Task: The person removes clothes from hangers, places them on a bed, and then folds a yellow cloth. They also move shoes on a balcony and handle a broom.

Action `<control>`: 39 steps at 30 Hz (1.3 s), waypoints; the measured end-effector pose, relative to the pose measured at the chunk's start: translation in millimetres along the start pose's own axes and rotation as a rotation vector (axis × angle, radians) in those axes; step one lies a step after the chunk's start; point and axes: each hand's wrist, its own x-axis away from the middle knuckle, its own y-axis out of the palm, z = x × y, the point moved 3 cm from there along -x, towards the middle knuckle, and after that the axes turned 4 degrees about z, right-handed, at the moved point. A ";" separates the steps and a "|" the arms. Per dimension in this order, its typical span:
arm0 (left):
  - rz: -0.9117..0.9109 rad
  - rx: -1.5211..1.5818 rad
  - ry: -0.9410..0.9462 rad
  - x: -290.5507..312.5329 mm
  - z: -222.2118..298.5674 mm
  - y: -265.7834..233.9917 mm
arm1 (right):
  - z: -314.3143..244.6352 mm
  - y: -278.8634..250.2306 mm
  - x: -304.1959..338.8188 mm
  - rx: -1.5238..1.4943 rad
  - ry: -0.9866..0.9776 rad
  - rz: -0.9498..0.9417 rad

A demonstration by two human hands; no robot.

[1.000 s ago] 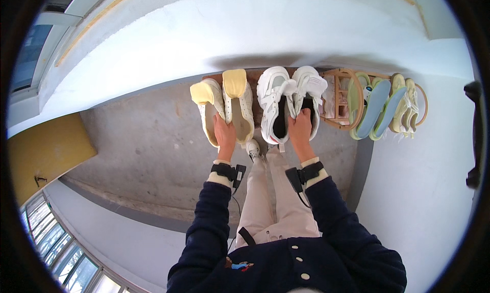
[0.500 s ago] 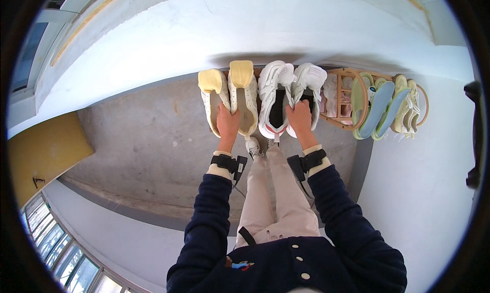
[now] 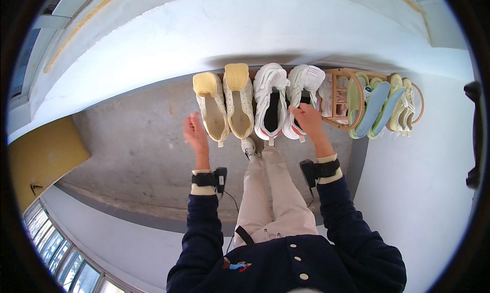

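A pair of cream shoes with yellow tongues (image 3: 239,114) stands on a surface against the wall, toes pointing at me. Just left of that pair hovers my left hand (image 3: 195,133), slightly blurred, its fingers loosely bent and apart with nothing in them. Beside the cream pair stand white chunky sneakers (image 3: 265,88) with dark insoles and red at the heel. Over the opening of the right-hand sneaker is my right hand (image 3: 308,120), fingers loosely curled, gripping nothing that I can see. It hides part of that shoe.
A wooden rack (image 3: 334,96) to the right carries pale things, with blue-and-green slippers (image 3: 375,109) and cream lace-up shoes (image 3: 400,106) at its end. A yellow cabinet door (image 3: 46,150) juts in at the left. My feet stand close below the shoes.
Both hands have let go of the shoes. The left moved out to the left of the cream pair; the right shifted right. The inner openings of both pairs now show more.
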 end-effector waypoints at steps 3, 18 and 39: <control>-0.052 0.122 -0.075 -28.4 -23.9 5.0 | 26.7 -28.8 -8.4 -0.130 0.189 0.116; -0.863 0.554 -0.692 -47.7 -81.6 37.8 | 115.6 6.2 -42.9 -1.174 0.298 -0.317; -0.873 0.734 -0.697 -36.1 -98.8 40.9 | 162.0 21.9 -38.5 -1.249 0.565 -0.280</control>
